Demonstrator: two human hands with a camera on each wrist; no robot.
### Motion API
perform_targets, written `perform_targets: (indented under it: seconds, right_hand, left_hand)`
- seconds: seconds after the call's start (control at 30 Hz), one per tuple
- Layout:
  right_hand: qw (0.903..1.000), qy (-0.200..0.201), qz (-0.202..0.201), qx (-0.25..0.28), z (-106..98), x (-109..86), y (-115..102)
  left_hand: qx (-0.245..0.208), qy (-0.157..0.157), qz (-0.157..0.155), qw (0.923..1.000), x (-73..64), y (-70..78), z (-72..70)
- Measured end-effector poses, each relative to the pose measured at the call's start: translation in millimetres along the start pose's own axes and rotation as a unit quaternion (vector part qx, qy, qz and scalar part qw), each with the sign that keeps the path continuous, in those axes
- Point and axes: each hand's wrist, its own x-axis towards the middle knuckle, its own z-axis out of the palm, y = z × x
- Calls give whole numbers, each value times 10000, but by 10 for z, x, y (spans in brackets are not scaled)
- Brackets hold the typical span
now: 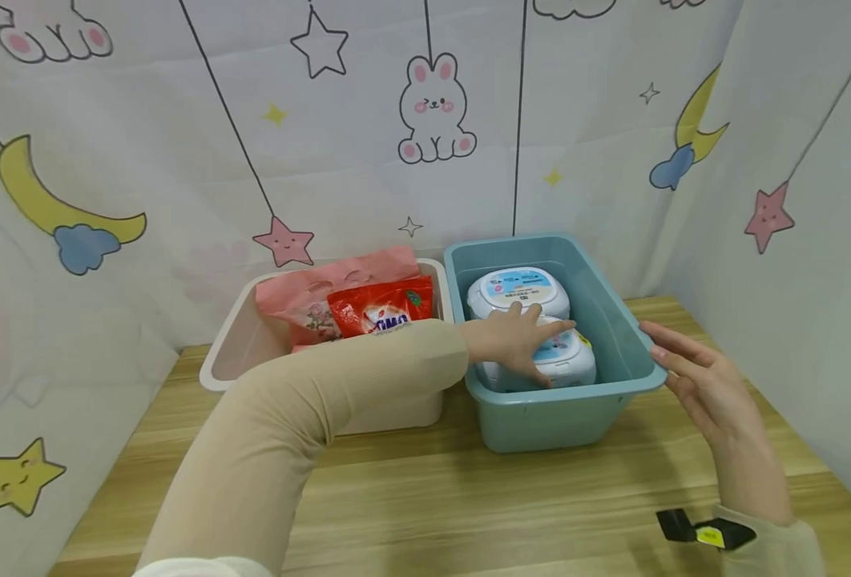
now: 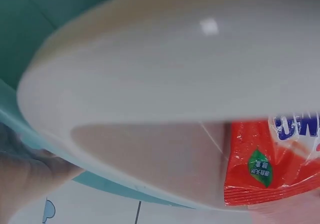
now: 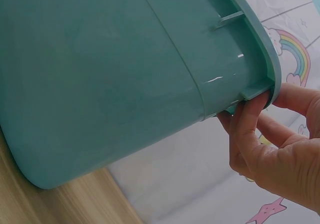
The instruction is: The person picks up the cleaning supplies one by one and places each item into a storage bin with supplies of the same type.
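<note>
My left hand (image 1: 515, 340) reaches into the teal bin (image 1: 551, 421) with fingers spread across the front white tub (image 1: 573, 369), which has a blue label on its lid. Behind that one sits a second white tub (image 1: 519, 288), also with a blue-labelled lid. On the bin's right side, my right hand (image 1: 710, 389) pinches the rim near the front corner. The right wrist view shows the thumb above the rim and fingers (image 3: 245, 129) beneath it. At the left edge of the left wrist view, only part of the left hand (image 2: 30, 179) appears.
A white bin (image 1: 216, 353) stands left of the teal one, under my left forearm. It holds a red detergent bag (image 1: 378, 304) and a pink bag (image 1: 288, 296). Both bins rest on a wooden table (image 1: 425, 513) against a patterned curtain (image 1: 368, 160).
</note>
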Motion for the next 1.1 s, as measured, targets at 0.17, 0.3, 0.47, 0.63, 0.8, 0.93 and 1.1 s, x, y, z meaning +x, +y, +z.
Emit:
perform_targets:
  seconds: [0.17, 0.3, 0.47, 0.63, 0.8, 0.93, 1.1]
  right_hand:
    - [10000, 48, 63, -54, -12, 10, 31]
    - [10000, -4, 61, 18, -37, 5, 30]
    - [9999, 31, 9, -143, -96, -10, -9]
    - [9954, 288, -54, -907, -160, -25, -65]
    - [9484, 857, 126, -3050, -151, -7, -222]
    - [8830, 993, 368, -4573, -103, 26, -383]
    - [8308, 639, 279, -5522, 2, 69, -469]
  left_hand:
    - [156, -68, 50, 9998, -55, -7, 0]
    - [317, -72, 99, 9994, -88, 4, -13]
    - [296, -159, 116, 9994, -116, 35, -56]
    - [205, -170, 214, 9994, -128, 86, -98]
    - [212, -69, 246, 9994, -137, 108, -89]
    - [65, 120, 278, 9995, -154, 101, -70]
    - [-245, 354, 285, 9987, -222, 97, -64]
